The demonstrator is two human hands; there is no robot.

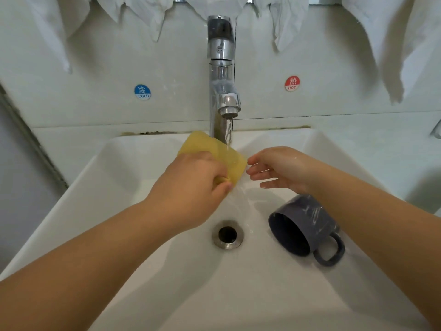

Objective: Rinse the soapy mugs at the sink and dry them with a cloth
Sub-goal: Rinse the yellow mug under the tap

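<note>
My left hand [193,187] grips a yellow mug [214,151] by its handle and holds it tilted under the running tap [223,75], where water falls on its side. My right hand [279,167] hovers just right of the yellow mug with its fingers straight, holding nothing. A dark blue-grey mug [303,225] streaked with soap lies on its side in the white sink [143,271], mouth toward me, handle at the right, below my right forearm.
The drain [228,234] sits in the middle of the basin, left of the blue-grey mug. White cloths [284,22] hang along the wall above the tap. A blue COLD sticker [142,92] and a red HOT sticker [292,83] flank the tap.
</note>
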